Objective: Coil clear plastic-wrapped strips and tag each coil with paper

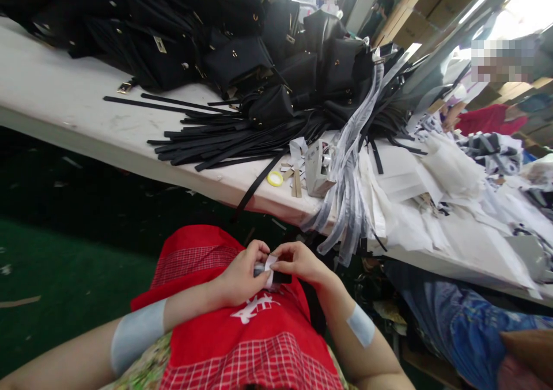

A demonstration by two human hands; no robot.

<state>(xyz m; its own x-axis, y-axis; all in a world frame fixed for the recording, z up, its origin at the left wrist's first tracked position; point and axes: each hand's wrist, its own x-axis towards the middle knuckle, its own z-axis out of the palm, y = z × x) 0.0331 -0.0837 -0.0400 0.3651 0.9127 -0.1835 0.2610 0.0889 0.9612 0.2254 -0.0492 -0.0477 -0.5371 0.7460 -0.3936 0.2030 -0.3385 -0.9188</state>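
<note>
We see both hands low over the red apron (259, 326), well short of the surface (86, 119). The left hand (239, 276) has its grip pinched on a white strip (270, 263), and the right hand (299, 261) has its grip clamped on a short black strap piece (281, 276) – the strip folds over that piece's end. On the surface (far side) lie loose black straps (224, 145), black bags (233, 61) and a yellow tape roll (275, 178) – pale strips (345, 205) hang off its edge.
</note>
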